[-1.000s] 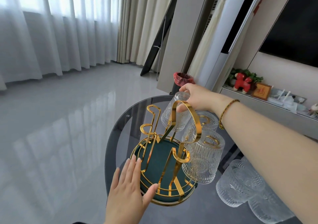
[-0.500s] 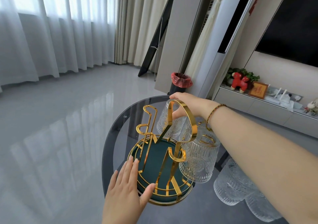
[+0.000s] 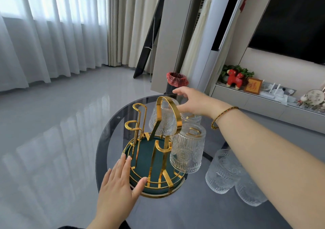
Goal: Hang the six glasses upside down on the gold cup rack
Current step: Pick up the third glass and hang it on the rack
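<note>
Right hand (image 3: 190,99) grip open above the far hung glass (image 3: 162,119); two loose glasses (image 3: 222,172) wait near-right, nearest that arm, left hand (image 3: 117,184) flat on gold cup rack (image 3: 154,158).

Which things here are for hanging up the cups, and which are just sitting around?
For the job:
gold cup rack
hung glasses
glasses waiting on the table
left hand steadying the rack
right hand

Just sitting around:
red-lined bin
red toy animal
framed picture
</note>
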Motion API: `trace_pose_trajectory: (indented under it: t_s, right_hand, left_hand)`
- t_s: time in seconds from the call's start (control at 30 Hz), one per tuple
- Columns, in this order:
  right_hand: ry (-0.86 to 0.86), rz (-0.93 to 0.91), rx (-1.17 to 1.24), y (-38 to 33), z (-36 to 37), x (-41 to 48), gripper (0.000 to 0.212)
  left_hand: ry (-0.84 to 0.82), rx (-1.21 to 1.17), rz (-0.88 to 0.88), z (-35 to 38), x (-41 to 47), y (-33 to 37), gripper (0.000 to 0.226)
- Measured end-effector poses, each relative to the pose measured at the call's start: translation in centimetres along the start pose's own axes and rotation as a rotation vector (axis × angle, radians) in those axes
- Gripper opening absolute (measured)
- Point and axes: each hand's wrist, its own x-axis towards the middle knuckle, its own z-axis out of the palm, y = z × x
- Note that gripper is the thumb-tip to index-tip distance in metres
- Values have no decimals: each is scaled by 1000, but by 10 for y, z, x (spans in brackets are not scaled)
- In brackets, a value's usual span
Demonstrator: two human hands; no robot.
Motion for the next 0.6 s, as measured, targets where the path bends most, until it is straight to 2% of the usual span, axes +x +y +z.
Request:
trace_pose_trajectory:
  t_s: [0.07,0.17,0.23,0.33,0.43,0.53,0.6]
  right_hand:
    - [111,-6,38,9,-5,-24,59]
    - [269,-11,59,27,-6,-71,51]
    - [336,11,68,43,-2,-105,46]
    - [420,86,103,71,5,-152,42]
    - [636,184,185,96,15,-190,41]
    - [884,297,281,118,37,-219,35]
    - [1004,384,370,132,57,-231,34]
  left_hand:
    - [-18,13,4,-4,-3,4,122]
    - [14,16,46,-5,-11,6,80]
    - [52,-1,84,-8,-20,9,63]
    - [173,-1,153,-3,-37,16,56]
    - [212,-49,218,1,-59,38,59]
    - [252,-41,466,9,-73,61,32]
    - [188,-64,587,10,-75,78,31]
